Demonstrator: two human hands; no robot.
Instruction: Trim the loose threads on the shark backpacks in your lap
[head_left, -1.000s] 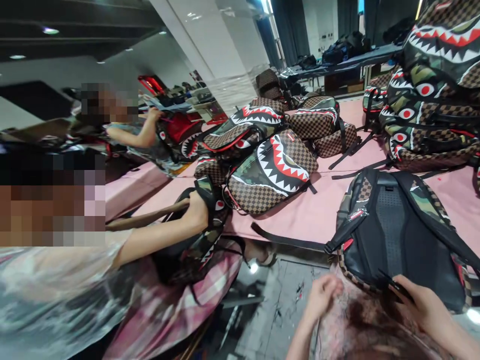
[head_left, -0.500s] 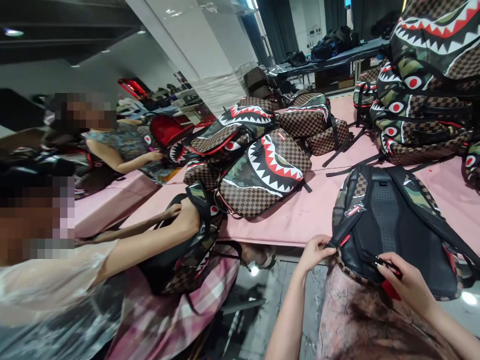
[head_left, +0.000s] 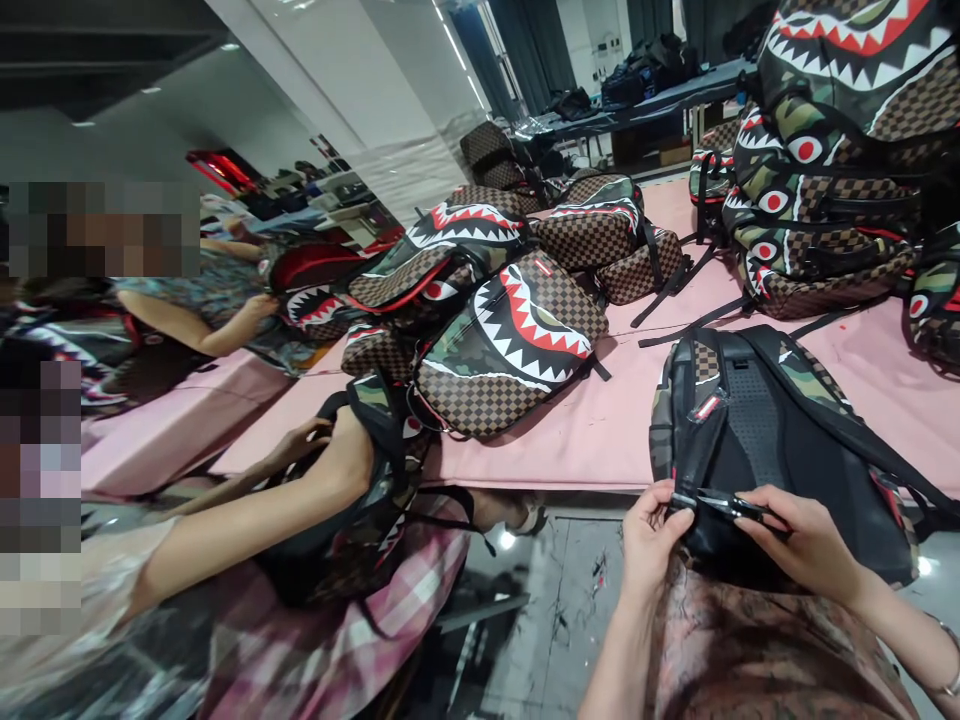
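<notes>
A backpack point(head_left: 814, 440) with a black padded back panel lies back side up at the table's near edge, its lower end toward my lap. My left hand point(head_left: 651, 535) pinches the lower end of the backpack's left shoulder strap point(head_left: 691, 465) between thumb and fingers. In my right hand point(head_left: 806, 540) are small dark thread snips point(head_left: 721, 502), their blades pointing left at the strap close to my left fingertips. Whether the blades touch the strap or a thread, I cannot tell.
More checkered shark-mouth backpacks point(head_left: 517, 345) lie across the pink table point(head_left: 540, 465). A tall stack of backpacks point(head_left: 832, 205) rises at the right. On the left, a co-worker's arm point(head_left: 262, 505) reaches into another backpack; a second person sits farther back.
My left hand has shifted from the backpack's lower edge up onto the strap end. The snips have moved left and up toward it. My view has swung slightly right.
</notes>
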